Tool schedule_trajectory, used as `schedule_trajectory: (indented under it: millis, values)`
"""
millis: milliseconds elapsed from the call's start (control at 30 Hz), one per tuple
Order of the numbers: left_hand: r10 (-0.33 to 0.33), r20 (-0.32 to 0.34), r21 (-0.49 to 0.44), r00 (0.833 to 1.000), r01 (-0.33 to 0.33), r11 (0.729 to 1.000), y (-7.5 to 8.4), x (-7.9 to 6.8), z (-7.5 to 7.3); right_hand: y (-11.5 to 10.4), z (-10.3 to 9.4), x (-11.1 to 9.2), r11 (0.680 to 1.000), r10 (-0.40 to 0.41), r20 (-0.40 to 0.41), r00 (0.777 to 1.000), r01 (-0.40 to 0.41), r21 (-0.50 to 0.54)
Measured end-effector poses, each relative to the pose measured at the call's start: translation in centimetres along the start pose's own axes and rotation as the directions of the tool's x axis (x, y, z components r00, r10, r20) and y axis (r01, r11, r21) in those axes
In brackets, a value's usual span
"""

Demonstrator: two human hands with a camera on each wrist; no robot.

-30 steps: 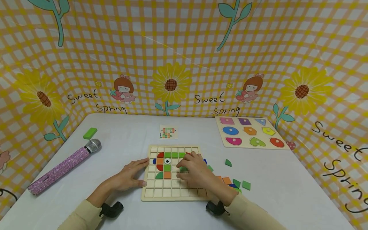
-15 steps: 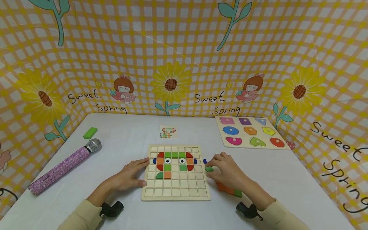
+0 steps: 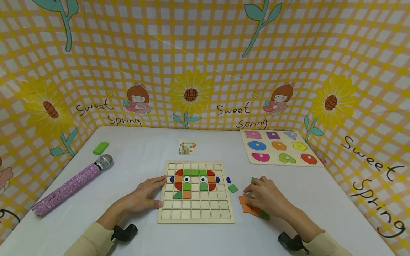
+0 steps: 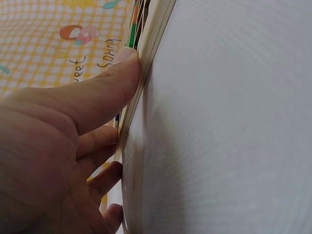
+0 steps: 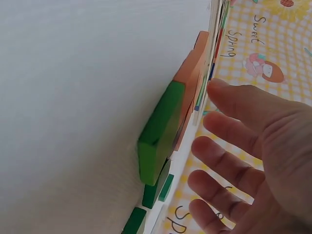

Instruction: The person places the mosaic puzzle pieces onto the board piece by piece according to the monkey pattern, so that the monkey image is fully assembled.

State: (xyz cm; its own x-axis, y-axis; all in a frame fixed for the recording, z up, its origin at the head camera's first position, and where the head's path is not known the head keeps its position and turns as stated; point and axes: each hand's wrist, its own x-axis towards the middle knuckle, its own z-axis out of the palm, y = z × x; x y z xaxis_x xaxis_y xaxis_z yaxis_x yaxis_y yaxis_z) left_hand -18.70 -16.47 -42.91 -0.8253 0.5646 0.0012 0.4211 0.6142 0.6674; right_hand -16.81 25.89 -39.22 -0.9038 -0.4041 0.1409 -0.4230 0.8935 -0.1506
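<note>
My left hand [image 3: 144, 193] rests along the left edge of a wooden grid board [image 3: 195, 217], thumb and fingertips at its side. Red, green, orange and blue tiles fill some of its cells, with two white eye tiles [image 3: 203, 179] among them. Off the board's right side, my right hand [image 3: 267, 196] hovers over a small heap of orange tiles [image 3: 246, 208] and green tiles [image 5: 161, 129]. Its fingers are loosely bent and hold nothing. Part of the heap is hidden beneath that hand. A green square tile [image 3: 232, 188] and a blue half-round tile [image 3: 229, 180] lie between hand and board.
A pattern card [image 3: 188, 147] lies behind the board. The shape puzzle with knobs [image 3: 272, 160] occupies the back right. On the left are a glittery pink microphone [image 3: 70, 190] and a green block [image 3: 100, 148]. Patterned cloth [image 3: 205, 53] rises behind the table.
My right hand has moved right, off the board, past the green square tile it was touching half a second ago, to the heap. My left hand has stayed put.
</note>
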Motion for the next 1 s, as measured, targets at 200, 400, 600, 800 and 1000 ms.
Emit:
schedule_trajectory:
  millis: [200,400,600,800,1000]
  values:
    - [-0.007,-0.001,0.000,1.000,0.007,1.000,0.02,0.02,0.03,0.08,0.18,0.19,1.000,0.006,0.027,1.000,-0.005,-0.024]
    - [-0.014,-0.001,0.003,1.000,0.014,1.000,0.12,-0.01,0.00,0.12,0.46,0.57,0.999,0.008,0.021,1.000,-0.007,-0.040]
    - [-0.018,0.001,0.003,1.000,0.018,1.000,0.15,0.00,-0.02,0.42,0.77,0.91,0.999,0.013,0.016,1.000,-0.012,-0.034]
    - [-0.017,0.002,0.005,1.000,0.017,1.000,0.19,-0.01,-0.04,0.68,0.93,0.76,1.000,-0.011,0.026,1.000,0.011,-0.004]
    - [-0.025,0.002,0.001,1.000,0.025,1.000,0.10,0.09,0.06,0.67,0.99,0.75,1.000,-0.006,0.030,1.000,0.006,0.000]
